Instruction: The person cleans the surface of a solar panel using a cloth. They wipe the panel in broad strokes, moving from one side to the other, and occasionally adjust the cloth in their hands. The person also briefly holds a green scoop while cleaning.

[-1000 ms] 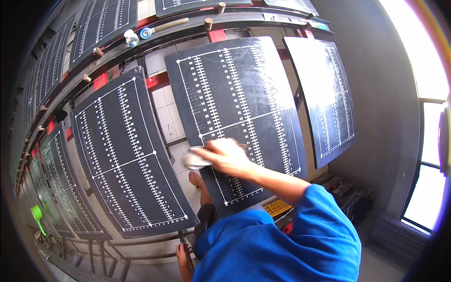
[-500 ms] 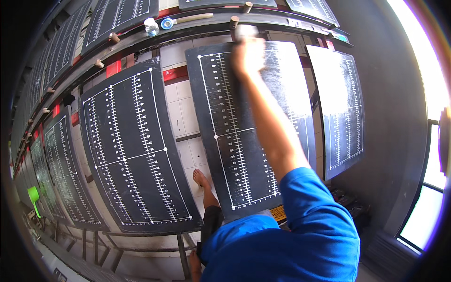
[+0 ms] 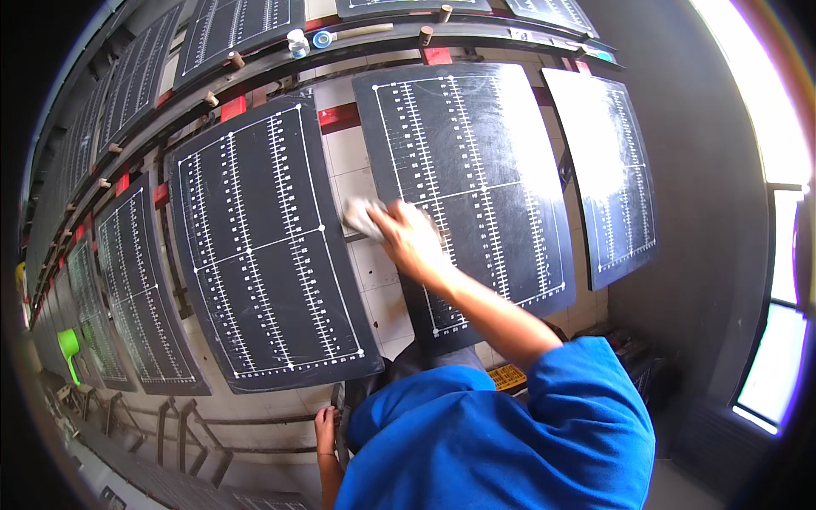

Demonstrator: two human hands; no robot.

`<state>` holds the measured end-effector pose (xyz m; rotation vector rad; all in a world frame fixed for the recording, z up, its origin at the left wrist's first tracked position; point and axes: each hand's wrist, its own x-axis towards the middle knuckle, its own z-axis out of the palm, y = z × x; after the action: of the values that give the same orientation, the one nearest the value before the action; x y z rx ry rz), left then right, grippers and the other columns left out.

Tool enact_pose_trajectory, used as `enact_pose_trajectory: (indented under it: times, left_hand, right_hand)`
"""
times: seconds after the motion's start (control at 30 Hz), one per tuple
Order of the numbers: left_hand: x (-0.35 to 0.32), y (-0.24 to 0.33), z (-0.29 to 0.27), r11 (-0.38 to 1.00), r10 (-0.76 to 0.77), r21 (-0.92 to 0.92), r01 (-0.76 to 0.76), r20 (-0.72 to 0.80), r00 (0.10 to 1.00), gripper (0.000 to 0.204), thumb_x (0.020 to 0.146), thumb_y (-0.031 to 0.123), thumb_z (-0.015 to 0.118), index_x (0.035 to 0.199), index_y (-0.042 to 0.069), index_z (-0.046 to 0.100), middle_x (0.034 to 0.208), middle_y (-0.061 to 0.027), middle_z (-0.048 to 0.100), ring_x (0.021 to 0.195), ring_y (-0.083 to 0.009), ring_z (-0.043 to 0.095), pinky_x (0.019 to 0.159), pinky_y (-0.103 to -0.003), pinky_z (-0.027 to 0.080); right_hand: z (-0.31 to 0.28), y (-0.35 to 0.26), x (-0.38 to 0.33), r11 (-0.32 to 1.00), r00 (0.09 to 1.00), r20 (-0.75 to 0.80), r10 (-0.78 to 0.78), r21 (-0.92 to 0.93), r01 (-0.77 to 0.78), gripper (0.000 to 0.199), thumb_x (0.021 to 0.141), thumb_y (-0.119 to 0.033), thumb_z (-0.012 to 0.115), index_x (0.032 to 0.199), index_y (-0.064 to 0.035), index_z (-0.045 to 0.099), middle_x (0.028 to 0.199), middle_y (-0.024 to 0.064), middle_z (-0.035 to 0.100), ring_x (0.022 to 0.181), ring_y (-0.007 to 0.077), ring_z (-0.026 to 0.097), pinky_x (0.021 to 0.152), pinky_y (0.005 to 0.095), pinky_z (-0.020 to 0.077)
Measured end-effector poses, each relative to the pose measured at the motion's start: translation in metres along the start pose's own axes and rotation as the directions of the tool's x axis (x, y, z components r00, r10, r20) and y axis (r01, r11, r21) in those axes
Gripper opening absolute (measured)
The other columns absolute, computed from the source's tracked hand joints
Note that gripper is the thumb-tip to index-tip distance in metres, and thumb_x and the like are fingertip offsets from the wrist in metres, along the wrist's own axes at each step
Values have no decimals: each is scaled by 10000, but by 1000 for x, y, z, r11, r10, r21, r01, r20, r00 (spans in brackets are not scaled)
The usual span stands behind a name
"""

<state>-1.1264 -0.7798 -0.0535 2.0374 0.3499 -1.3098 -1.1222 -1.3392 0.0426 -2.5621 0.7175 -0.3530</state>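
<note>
My right hand [image 3: 412, 238] is closed round a crumpled white cloth [image 3: 364, 219]. It is over the left edge of a black panel [image 3: 463, 157] marked with white scale lines, and the cloth reaches past that edge over the gap. A second black panel [image 3: 268, 246] with similar white scales and dots lies to the left of the gap. My left hand [image 3: 325, 429] is low beside my body, next to a dark metal frame [image 3: 340, 408]. Its fingers are small and partly hidden, so their grip is unclear.
More marked panels lie in a row to the left, and a glossy one [image 3: 608, 183] is at the right. A dark rail with wooden pegs [image 3: 425, 36] runs behind, carrying a small jar [image 3: 297, 44] and a blue tape roll [image 3: 322, 39]. A green scoop [image 3: 69, 344] is far left.
My right hand has swept the white cloth from the panel's far edge toward me and left, to its left edge. My left hand shows more fully and higher. The view has shifted slightly.
</note>
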Motion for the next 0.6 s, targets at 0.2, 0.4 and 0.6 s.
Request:
enact_pose_trajectory:
  times: [0.2, 0.4, 0.6]
  left_hand:
    - [76, -51, -94, 982, 165, 74, -173, 102, 981, 419, 949, 428, 615, 1122, 48, 648, 992, -75, 681, 834, -175, 624, 713, -328, 503]
    - [97, -43, -186, 984, -178, -21, 179, 34, 983, 347, 951, 358, 568, 1151, 74, 583, 1060, -103, 670, 866, -245, 662, 699, -383, 516]
    - [124, -57, -222, 992, -124, 44, 121, 72, 990, 369, 938, 337, 556, 1191, 68, 568, 1108, -121, 661, 906, -269, 668, 724, -403, 526]
  right_hand:
    - [3, -72, -194, 994, 993, 58, 104, 28, -106, 586, 755, -15, 643, 1330, -117, 603, 994, 112, 571, 910, 306, 571, 819, 425, 474]
    - [-9, -87, -368, 849, 783, 401, 476, 24, -529, 508, 793, -49, 671, 1293, -139, 663, 1043, 136, 614, 1016, 342, 615, 920, 426, 509]
    - [-57, -95, -392, 576, 579, 242, 779, 90, -813, 354, 803, -90, 602, 1148, -44, 666, 957, 174, 721, 902, 257, 705, 832, 380, 542]
